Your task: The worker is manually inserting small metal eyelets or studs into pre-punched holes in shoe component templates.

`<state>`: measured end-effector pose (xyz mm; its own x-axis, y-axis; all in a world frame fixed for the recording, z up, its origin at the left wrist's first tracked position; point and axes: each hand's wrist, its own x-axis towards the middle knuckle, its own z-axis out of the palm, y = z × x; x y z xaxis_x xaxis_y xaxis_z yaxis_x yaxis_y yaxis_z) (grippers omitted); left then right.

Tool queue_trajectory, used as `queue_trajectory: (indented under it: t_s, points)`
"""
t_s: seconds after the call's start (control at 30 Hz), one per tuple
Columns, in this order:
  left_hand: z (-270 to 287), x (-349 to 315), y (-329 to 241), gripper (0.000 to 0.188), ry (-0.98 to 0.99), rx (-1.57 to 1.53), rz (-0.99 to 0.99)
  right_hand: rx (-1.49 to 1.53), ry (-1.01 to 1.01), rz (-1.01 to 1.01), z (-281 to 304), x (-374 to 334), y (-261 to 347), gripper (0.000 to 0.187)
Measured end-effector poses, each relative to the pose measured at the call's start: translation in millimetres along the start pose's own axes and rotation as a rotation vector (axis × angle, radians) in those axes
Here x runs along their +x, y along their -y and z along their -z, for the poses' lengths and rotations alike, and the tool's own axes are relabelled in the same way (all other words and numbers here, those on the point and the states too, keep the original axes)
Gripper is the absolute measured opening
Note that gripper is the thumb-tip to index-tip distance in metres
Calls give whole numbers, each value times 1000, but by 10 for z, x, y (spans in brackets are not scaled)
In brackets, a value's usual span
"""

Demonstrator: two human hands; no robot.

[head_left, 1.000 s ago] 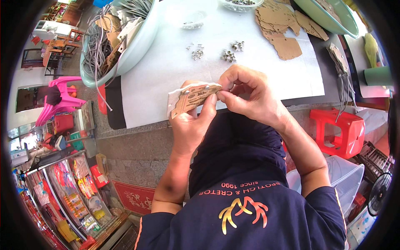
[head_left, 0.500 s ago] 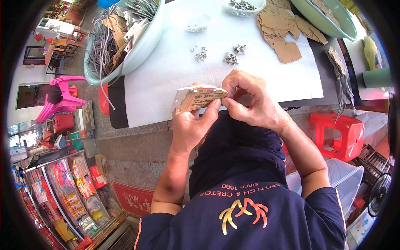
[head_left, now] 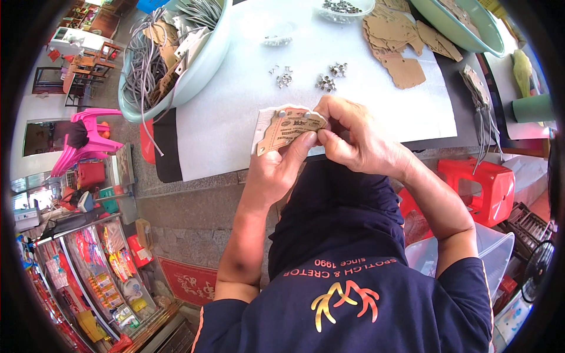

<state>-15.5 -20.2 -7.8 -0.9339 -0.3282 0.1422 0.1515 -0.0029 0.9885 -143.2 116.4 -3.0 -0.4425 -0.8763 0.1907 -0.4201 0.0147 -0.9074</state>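
Observation:
My left hand [head_left: 276,169] holds a brown printed cardboard tag [head_left: 288,132] with a wavy edge, its thumb on the front near the lower right. A white piece [head_left: 263,122] lies behind the tag and sticks out at its left. Two small silver metal fasteners show along the tag's top edge. My right hand [head_left: 360,138] pinches the tag's right corner between thumb and bent fingers; any small part inside that pinch is hidden. Beyond the hands, loose metal fasteners [head_left: 326,83] lie in little piles on the white sheet [head_left: 223,129].
At the far left stands a pale green basin [head_left: 203,73] of grey cords and tags. Stacked brown cardboard pieces [head_left: 403,72] lie far right, beside another basin [head_left: 485,32]. Small clear dishes [head_left: 347,17] hold metal parts. A corded bundle [head_left: 479,100] hangs over the right edge, above a red stool [head_left: 500,188].
The tag has tilted up so its printed face shows more fully, and both hands have shifted slightly right. The right hand still pinches the corner.

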Motion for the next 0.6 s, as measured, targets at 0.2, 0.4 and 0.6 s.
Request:
queue_trajectory:
  t_s: [0.2,0.4,0.6]
  points:
    - [-31,30,54,25,-4,29,-5,-71,-57,78,16,19,-57,15]
    - [-65,40,66,24,-82,23,-30,70,-54,-2,14,18,-63,15]
    - [-56,46,66,25,-144,-199,-23,439,56,-120,61,18,-95,16]
